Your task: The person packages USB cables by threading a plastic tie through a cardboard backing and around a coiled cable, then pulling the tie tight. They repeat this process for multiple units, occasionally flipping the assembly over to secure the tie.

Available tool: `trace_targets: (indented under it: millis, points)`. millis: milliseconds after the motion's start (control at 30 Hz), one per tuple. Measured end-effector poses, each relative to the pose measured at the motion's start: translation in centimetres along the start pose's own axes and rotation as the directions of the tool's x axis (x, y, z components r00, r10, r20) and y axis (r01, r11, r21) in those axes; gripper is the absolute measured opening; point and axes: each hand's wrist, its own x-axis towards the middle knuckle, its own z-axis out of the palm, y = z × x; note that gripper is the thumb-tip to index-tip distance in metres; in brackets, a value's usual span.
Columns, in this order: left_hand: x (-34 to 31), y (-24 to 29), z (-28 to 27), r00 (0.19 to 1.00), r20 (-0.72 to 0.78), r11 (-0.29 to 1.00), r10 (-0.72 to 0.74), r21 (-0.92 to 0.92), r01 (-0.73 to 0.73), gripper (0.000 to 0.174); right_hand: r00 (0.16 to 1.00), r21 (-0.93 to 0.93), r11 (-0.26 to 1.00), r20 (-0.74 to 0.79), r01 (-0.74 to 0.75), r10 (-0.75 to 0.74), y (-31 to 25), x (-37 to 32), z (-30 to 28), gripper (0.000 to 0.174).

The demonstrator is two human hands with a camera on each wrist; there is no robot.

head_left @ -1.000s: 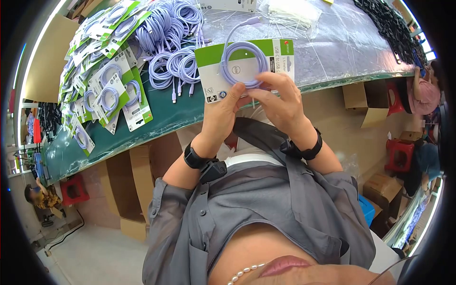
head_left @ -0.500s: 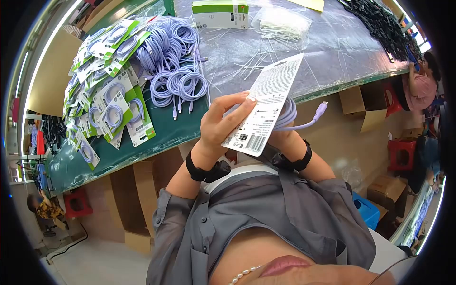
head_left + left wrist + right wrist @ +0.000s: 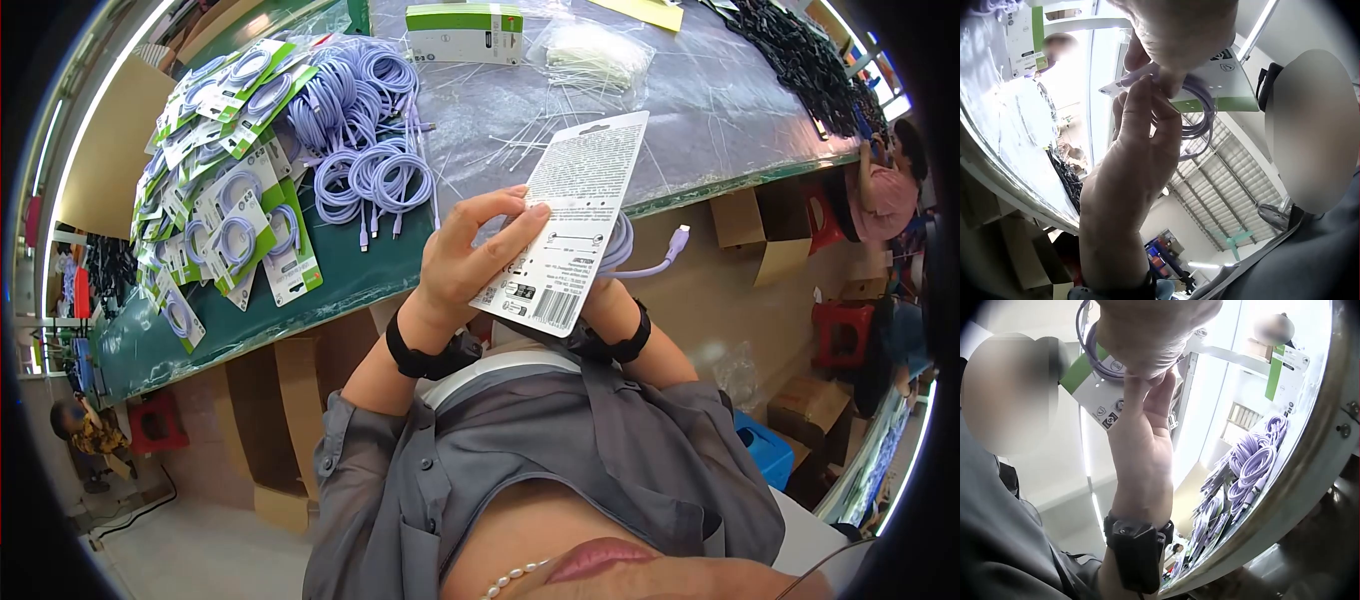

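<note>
A packaging card (image 3: 585,205) is tilted with its printed white back facing up in the head view. My left hand (image 3: 465,250) grips its near left part, with two fingers lying across the back. On the card's other side is a coiled lavender cable (image 3: 620,245), its plug (image 3: 680,238) sticking out to the right. My right hand (image 3: 605,300) is mostly hidden behind the card. In the left wrist view, my right hand (image 3: 1132,162) pinches a lavender part of the cable, close to my left hand (image 3: 1182,31). The right wrist view shows the card's green-and-white front (image 3: 1094,394).
Carded cables (image 3: 215,200) are piled at the left of the table, beside loose coiled cables (image 3: 345,110). At the back are a stack of cards (image 3: 465,45) and a bag of white ties (image 3: 595,55). Black strips (image 3: 790,65) lie far right. Cardboard boxes (image 3: 275,420) stand below.
The card has turned from its green-and-white front to its printed back. My left fingers have come onto the back, and my right hand has gone behind the card. Since half a second ago it has tilted slightly.
</note>
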Motion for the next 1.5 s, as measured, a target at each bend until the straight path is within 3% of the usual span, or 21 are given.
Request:
trace_targets:
  millis: [33,100,233,267,300,433,533,567,700,767,933,1000,1033,1067,1133,1167,1200,1233,1267,1400,1500]
  points:
    - [0.0,0.0,0.0,1.0,0.011,1.0,0.008,0.015,-0.008,0.042,1.0,0.0,1.0,-0.001,-0.001,0.001,0.0,-0.1,-0.1,0.034]
    - [0.1,0.0,-0.1,1.0,0.015,1.0,0.015,0.021,-0.015,0.042,0.972,0.28,0.931,0.069,-0.234,0.224,-0.5,0.0,-0.2,0.038]
    - [0.0,-0.1,0.1,1.0,-0.002,1.0,0.015,0.004,-0.015,0.042,0.923,0.479,0.802,0.05,-0.358,0.382,-1.2,0.0,0.0,0.033]
    - [0.0,0.0,0.1,1.0,-0.002,1.0,0.015,0.006,-0.015,0.042,0.991,0.282,0.953,-0.03,-0.114,0.128,-1.1,0.0,0.0,0.029]
    - [-0.1,0.2,0.1,0.999,-0.023,1.0,-0.026,-0.016,0.025,0.041,0.988,0.058,0.987,-0.049,0.15,-0.148,-1.0,0.0,0.0,0.024]
    - [0.1,0.3,0.1,0.996,-0.072,0.997,-0.06,-0.047,0.057,0.04,0.947,-0.116,0.945,-0.061,0.307,-0.315,-4.3,1.0,-0.6,0.022]
    - [-0.1,0.1,0.1,0.993,-0.102,0.997,-0.059,-0.047,0.054,0.04,0.981,-0.019,0.981,-0.021,0.191,-0.191,-5.9,1.5,-1.0,0.024]
    - [-0.2,0.0,0.1,0.992,-0.11,0.997,-0.06,-0.046,0.056,0.04,0.934,-0.155,0.927,-0.047,0.343,-0.353,-6.6,2.0,-1.1,0.024]
    - [-0.2,0.1,0.0,0.989,-0.136,0.998,-0.057,-0.033,0.053,0.04,0.923,-0.218,0.905,-0.043,0.366,-0.383,-6.6,1.9,-0.8,0.02]
    - [-0.2,0.2,-0.1,0.987,-0.15,0.998,-0.059,-0.027,0.056,0.039,0.966,0.146,0.962,-0.152,0.231,-0.209,-6.6,1.6,-0.1,0.016]
    - [-0.3,0.1,-0.6,0.986,-0.164,0.999,-0.03,0.008,0.032,0.04,0.984,0.313,0.94,-0.157,0.134,-0.088,-8.1,1.2,1.3,0.021]
    - [-0.4,-0.3,-0.8,0.986,-0.165,1.0,-0.008,0.021,0.012,0.041,0.961,0.7,0.7,-0.073,-0.141,0.267,-7.7,0.8,1.7,0.028]
    - [-0.4,-0.4,-0.9,0.988,-0.149,0.999,0.033,0.041,-0.027,0.041,0.966,0.795,0.58,0.026,-0.177,0.259,-8.0,1.0,1.8,0.035]
    - [-0.5,-0.5,-1.0,0.989,-0.131,0.996,0.073,0.059,-0.066,0.041,0.966,0.793,0.581,0.029,-0.18,0.259,-7.8,1.1,2.0,0.035]
    - [-0.4,0.2,-1.4,0.991,-0.119,0.997,0.054,0.055,-0.047,0.041,0.967,0.953,0.17,0.236,-0.25,0.095,-8.8,1.7,2.7,0.04]
    - [-0.4,0.4,-1.6,0.992,-0.116,0.998,0.052,0.049,-0.047,0.04,0.947,0.943,0.118,0.299,-0.312,0.113,-10.2,1.4,1.8,0.045]
    - [-0.5,0.6,-1.7,0.992,-0.113,0.998,0.051,0.045,-0.046,0.039,0.946,0.942,0.12,0.302,-0.315,0.115,-9.9,0.8,2.1,0.045]
    - [-0.6,0.7,-1.8,0.992,-0.116,0.998,0.047,0.045,-0.042,0.039,0.977,0.734,0.646,0.169,-0.211,0.127,-9.3,0.1,2.8,0.044]
    - [-0.7,0.9,-1.8,0.996,-0.089,1.0,0.03,0.011,-0.03,0.038,0.997,0.272,0.959,0.052,-0.072,0.06,-8.9,-0.3,3.2,0.043]
    - [-1.0,1.7,-2.0,0.999,0.014,0.996,-0.037,-0.084,0.038,0.036,0.989,0.378,0.914,0.075,-0.144,0.125,-8.6,0.1,3.0,0.042]
    - [-1.2,1.3,-1.6,0.999,-0.036,0.996,0.041,-0.075,-0.044,0.038,0.978,0.472,0.857,0.094,-0.207,0.184,-8.3,-0.1,2.2,0.042]
